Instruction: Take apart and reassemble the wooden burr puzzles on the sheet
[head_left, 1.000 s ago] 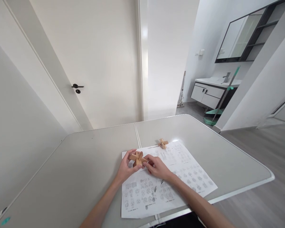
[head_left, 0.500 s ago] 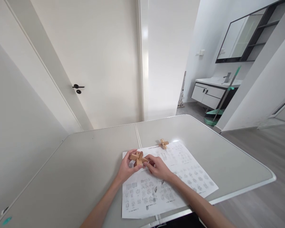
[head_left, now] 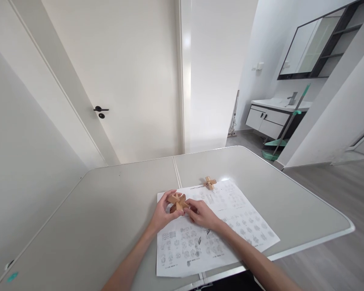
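Note:
A wooden burr puzzle (head_left: 176, 202) of crossed light-brown sticks sits between both my hands just above the printed sheet (head_left: 227, 226). My left hand (head_left: 162, 214) grips it from the left with curled fingers. My right hand (head_left: 202, 213) pinches its right side with thumb and fingertips. A second, smaller wooden cross puzzle (head_left: 210, 183) lies alone at the sheet's far edge, beyond my right hand.
The grey folding table (head_left: 94, 226) has a centre seam running away from me and a rounded right edge. A white door with a black handle (head_left: 100, 110) stands behind. At the right are a vanity (head_left: 268, 119) and a green-handled broom with dustpan (head_left: 280, 131).
The puzzle has turned slightly between my fingers. Both hands stay at the same place on the sheet.

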Tool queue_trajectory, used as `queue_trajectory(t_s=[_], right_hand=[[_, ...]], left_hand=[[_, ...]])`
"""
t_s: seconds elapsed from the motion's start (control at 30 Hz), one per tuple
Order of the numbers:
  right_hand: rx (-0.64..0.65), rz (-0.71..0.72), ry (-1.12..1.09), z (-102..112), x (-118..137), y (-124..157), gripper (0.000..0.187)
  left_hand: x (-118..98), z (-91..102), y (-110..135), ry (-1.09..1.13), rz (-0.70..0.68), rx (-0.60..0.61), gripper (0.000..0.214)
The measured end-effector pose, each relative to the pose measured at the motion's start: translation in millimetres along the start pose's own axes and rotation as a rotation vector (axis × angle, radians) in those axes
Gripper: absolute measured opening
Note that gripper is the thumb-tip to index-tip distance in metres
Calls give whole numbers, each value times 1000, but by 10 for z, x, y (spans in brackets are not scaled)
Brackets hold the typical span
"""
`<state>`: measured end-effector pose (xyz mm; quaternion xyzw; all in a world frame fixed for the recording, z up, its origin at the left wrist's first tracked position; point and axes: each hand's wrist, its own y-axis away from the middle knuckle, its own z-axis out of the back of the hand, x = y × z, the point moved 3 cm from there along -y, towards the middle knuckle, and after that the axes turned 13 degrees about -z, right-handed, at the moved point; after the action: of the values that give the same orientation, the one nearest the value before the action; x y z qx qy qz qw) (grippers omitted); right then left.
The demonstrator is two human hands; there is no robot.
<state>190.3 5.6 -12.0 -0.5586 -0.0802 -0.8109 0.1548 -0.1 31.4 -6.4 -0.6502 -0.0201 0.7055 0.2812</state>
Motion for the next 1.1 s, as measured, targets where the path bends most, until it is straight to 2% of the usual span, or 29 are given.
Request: queue_trajectory(t_s=[0.73, 1.1], right_hand=[[-56, 57, 37, 61, -9, 29, 24], [-110, 68, 65, 50, -11, 45, 22]], left_hand=[[-180, -73, -20, -35, -50, 31, 67], [-145, -120, -20, -27, -4, -35, 68]])
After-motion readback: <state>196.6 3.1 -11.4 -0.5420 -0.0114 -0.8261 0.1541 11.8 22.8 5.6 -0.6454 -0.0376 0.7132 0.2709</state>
